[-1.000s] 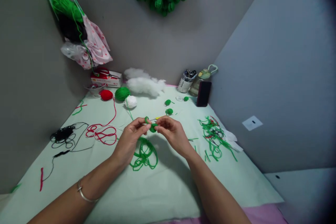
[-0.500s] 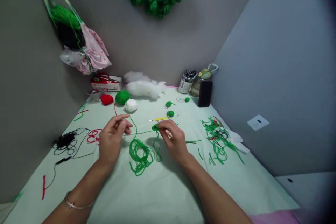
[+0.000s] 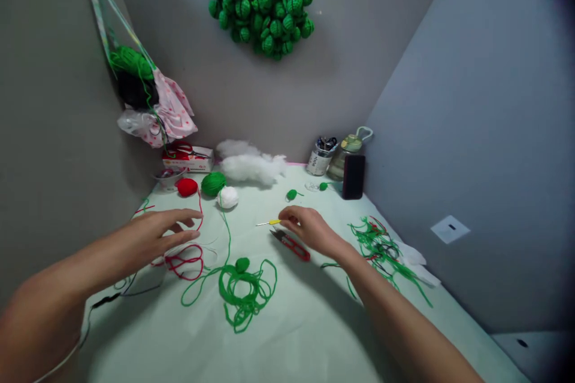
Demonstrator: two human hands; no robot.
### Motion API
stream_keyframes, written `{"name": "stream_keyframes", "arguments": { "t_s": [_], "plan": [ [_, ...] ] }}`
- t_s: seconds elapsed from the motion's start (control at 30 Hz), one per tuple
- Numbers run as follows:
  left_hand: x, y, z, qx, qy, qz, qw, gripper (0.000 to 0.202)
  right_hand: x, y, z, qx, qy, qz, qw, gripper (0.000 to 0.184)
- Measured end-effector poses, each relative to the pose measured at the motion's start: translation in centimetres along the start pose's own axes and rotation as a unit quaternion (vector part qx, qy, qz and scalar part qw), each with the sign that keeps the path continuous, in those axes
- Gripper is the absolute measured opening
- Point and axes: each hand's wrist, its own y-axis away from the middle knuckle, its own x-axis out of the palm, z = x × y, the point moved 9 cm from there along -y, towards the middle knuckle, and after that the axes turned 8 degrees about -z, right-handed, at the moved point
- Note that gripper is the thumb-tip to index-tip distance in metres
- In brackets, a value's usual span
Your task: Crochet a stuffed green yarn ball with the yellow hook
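Observation:
My right hand (image 3: 309,228) is closed at the yellow handle of a crochet hook (image 3: 269,223), whose metal tip points left; part of the handle is hidden under the fingers. Just below that hand, red thread snips (image 3: 293,245) lie on the table. My left hand (image 3: 173,232), fingers apart and holding nothing, hovers above a loose coil of red yarn (image 3: 186,262). Between the hands and nearer to me, a small green crocheted piece (image 3: 242,264) rests at the top of a loose coil of green yarn (image 3: 227,294).
Toward the back are a red yarn ball (image 3: 187,187), a green yarn ball (image 3: 212,184), a white yarn ball (image 3: 227,197) and white stuffing (image 3: 251,167). A phone (image 3: 354,177) stands before a bottle (image 3: 339,161). Green yarn scraps (image 3: 381,248) lie right. Crocheted green balls (image 3: 269,9) hang above.
The small green piece has left my right hand and lies by the green coil. The snips now lie on the table. My right hand moved to the hook; my left hand moved left and opened wider.

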Motion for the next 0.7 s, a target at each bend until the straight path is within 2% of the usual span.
{"name": "stream_keyframes", "arguments": {
  "t_s": [0.03,0.1,0.13,0.17,0.27,0.4,0.47,0.53,0.57,0.63,0.7],
  "plan": [
    [-0.9,-0.6,-0.7,0.005,-0.008,-0.027,1.000,0.042,-0.2,-1.5,-1.3,0.010,0.010,0.003,1.000,0.011],
    [-1.4,-1.8,-2.3,0.022,-0.034,-0.039,0.998,0.043,-0.6,-4.8,-4.2,0.035,0.037,-0.007,0.999,0.015],
    [-1.7,-2.4,-3.1,0.035,-0.051,-0.061,0.996,0.045,-0.9,-6.5,-5.8,0.049,0.054,-0.021,0.997,0.021],
    [-1.3,-3.1,-3.8,0.053,-0.069,-0.060,0.994,0.046,-1.1,-8.2,-7.2,0.063,0.070,-0.037,0.995,0.026],
    [2.3,-4.3,-5.4,0.129,-0.114,0.009,0.985,0.045,-1.4,-13.2,-10.3,0.091,0.100,-0.087,0.987,0.037],
    [9.3,-3.9,-6.0,0.154,-0.140,0.181,0.961,0.043,0.1,-18.7,-11.9,0.089,0.101,-0.113,0.985,0.041],
    [11.7,-3.2,-7.1,0.172,-0.106,0.234,0.951,0.041,1.4,-20.5,-12.1,0.074,0.087,-0.108,0.988,0.041],
    [13.2,-2.7,-8.4,0.184,-0.044,0.258,0.948,0.037,2.2,-21.6,-12.4,0.068,0.068,-0.101,0.990,0.040],
    [13.6,-2.7,-8.7,0.179,-0.010,0.264,0.948,0.035,2.3,-21.9,-12.7,0.069,0.059,-0.100,0.991,0.040],
    [13.6,-3.2,-8.6,0.158,0.055,0.239,0.956,0.032,1.6,-22.0,-13.2,0.082,0.039,-0.109,0.990,0.038],
    [12.5,-4.5,-7.7,0.120,0.121,0.164,0.972,0.033,-0.2,-21.5,-13.3,0.102,0.018,-0.137,0.985,0.035]
  ]
}}
